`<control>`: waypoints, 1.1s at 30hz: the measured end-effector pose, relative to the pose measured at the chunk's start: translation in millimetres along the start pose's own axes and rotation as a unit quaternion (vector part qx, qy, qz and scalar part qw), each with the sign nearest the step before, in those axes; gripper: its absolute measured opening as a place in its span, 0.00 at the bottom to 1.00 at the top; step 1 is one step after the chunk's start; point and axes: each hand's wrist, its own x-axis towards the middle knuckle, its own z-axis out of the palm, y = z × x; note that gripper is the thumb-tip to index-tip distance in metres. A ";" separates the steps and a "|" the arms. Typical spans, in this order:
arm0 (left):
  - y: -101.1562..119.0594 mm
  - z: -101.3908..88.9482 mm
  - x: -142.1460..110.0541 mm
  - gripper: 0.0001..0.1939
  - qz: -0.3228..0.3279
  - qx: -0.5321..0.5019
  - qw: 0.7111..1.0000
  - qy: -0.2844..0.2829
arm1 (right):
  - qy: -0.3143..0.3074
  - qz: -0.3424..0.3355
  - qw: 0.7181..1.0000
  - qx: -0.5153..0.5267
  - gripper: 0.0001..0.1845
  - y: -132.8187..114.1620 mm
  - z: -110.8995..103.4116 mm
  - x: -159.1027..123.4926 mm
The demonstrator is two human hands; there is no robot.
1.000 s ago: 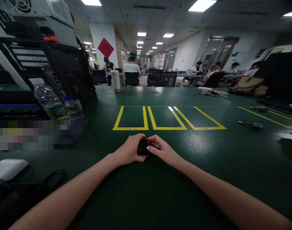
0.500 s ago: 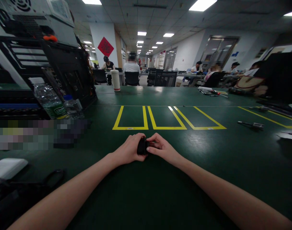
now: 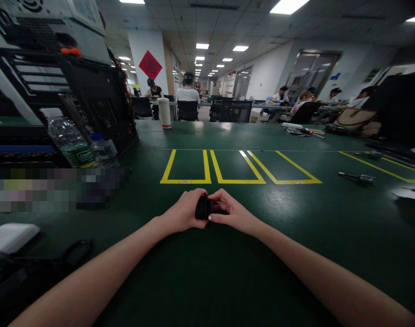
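Note:
Both my hands meet on a small black object [image 3: 203,207] resting low on the green table [image 3: 296,236]. My left hand [image 3: 183,212] curls round its left side with fingers closed. My right hand [image 3: 229,211] pinches its right side, thumb and fingers pressed on it. What the black object is cannot be made out. Just beyond my hands lie three yellow taped rectangles [image 3: 187,167].
At left stand a black open computer chassis [image 3: 98,102], a water bottle [image 3: 69,141] and a white pad [image 3: 11,236]. Black scissors [image 3: 71,252] lie near the front left. A white tumbler [image 3: 164,113] stands at the back. Screwdrivers [image 3: 359,177] lie right. Other people sit at far tables.
My right thumb and fingers have shifted slightly on the black object; both hands stay in the same place on it.

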 end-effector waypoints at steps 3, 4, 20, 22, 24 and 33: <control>0.4 0.3 -0.2 0.28 0.006 -0.002 1.000 0.002 | 0.025 -0.004 1.000 0.017 0.11 3.3 1.1 1.7; 0.0 0.7 -0.2 0.28 0.005 -0.003 1.000 0.002 | 0.033 -0.004 0.999 0.019 0.10 4.5 1.2 2.2; -7.4 7.0 1.6 0.30 0.005 0.009 0.999 0.033 | 0.058 0.032 0.998 0.009 0.21 5.9 -3.1 2.8; -9.1 9.2 2.1 0.30 0.010 0.011 0.999 0.036 | 0.047 0.038 0.998 0.017 0.23 7.7 -3.8 5.0; -9.7 10.1 2.3 0.30 0.011 0.008 0.999 0.032 | 0.039 0.041 0.998 0.011 0.19 8.1 -3.6 7.4; -7.2 9.1 -0.4 0.29 0.040 0.026 0.998 0.039 | 0.058 0.077 0.995 0.003 0.16 5.1 2.6 11.5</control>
